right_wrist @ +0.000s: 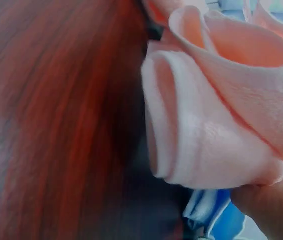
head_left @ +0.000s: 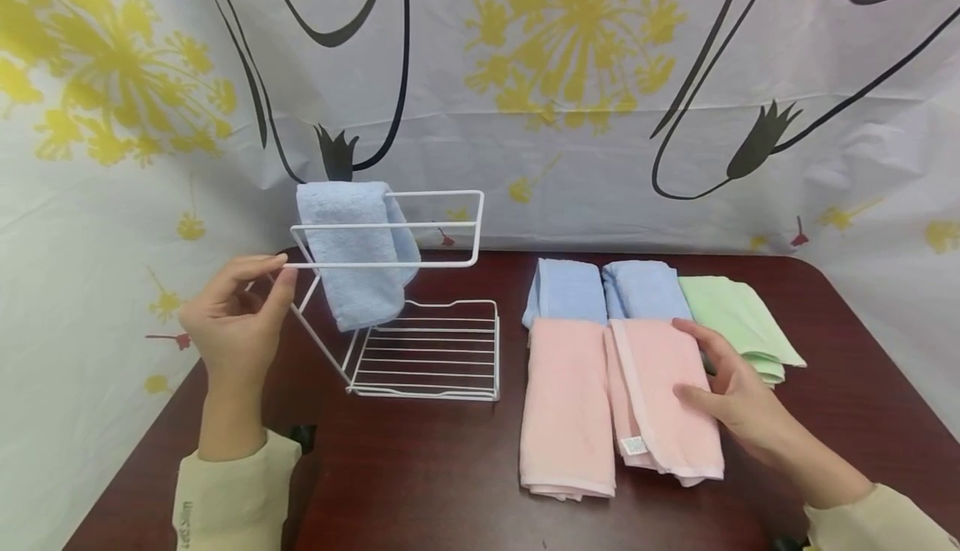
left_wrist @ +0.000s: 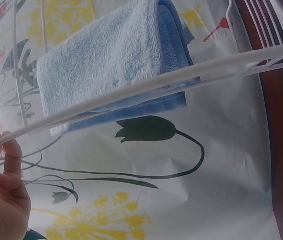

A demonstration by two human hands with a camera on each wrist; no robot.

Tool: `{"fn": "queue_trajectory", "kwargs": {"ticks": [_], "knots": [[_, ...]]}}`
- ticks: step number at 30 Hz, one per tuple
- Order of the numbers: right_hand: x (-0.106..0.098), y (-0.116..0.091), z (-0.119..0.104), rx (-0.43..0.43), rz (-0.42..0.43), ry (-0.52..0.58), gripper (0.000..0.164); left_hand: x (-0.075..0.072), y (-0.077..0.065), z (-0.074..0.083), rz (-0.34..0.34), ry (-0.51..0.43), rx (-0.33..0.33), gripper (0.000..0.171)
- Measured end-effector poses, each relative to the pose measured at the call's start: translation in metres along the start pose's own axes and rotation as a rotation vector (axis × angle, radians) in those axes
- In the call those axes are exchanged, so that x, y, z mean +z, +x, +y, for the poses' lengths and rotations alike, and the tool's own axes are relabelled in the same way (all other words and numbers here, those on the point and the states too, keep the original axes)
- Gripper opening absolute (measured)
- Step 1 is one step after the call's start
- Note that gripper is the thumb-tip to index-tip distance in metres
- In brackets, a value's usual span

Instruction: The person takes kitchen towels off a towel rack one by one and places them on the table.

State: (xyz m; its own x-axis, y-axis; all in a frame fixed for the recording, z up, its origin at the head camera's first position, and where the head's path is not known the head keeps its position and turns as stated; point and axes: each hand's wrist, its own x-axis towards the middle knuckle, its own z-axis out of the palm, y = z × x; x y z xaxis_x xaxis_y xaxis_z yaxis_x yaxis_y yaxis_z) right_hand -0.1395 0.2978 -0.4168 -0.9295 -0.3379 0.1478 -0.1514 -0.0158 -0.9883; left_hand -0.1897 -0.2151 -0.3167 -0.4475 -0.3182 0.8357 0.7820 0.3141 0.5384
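Observation:
My left hand (head_left: 238, 318) pinches the near left corner of a white wire rack (head_left: 382, 265) between thumb and fingers. Over the rack's upper rails hangs a folded light blue towel (head_left: 360, 297), seen close in the left wrist view. On the right, my right hand (head_left: 738, 401) holds the far right side of a folded pink towel (head_left: 667, 401), thumb on top. A small white label (head_left: 633, 445) shows near that towel's lower left corner. The right wrist view has its folds (right_wrist: 216, 135) standing open in loops, my thumb (right_wrist: 269, 205) against the edge.
Another folded pink towel (head_left: 567, 409) lies just left of the held one. Behind them are two folded blue towels (head_left: 568, 288) and a green towel (head_left: 738, 318). The rack's lower wire shelf (head_left: 423, 396) sits on the dark red table (head_left: 420, 468). A patterned curtain (head_left: 435, 76) hangs behind.

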Motion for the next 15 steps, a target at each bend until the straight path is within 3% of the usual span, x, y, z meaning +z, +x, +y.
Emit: {"fn": "queue_trajectory", "kwargs": {"ticks": [11, 15], "knots": [[-0.001, -0.007, 0.012, 0.058, 0.025, -0.329, 0.075, 0.001, 0.000, 0.001, -0.003, 0.002, 0.001, 0.014], [-0.001, -0.007, 0.014, 0.064, 0.021, -0.401, 0.076, 0.000, 0.000, 0.001, -0.003, 0.002, 0.003, 0.014]]}}
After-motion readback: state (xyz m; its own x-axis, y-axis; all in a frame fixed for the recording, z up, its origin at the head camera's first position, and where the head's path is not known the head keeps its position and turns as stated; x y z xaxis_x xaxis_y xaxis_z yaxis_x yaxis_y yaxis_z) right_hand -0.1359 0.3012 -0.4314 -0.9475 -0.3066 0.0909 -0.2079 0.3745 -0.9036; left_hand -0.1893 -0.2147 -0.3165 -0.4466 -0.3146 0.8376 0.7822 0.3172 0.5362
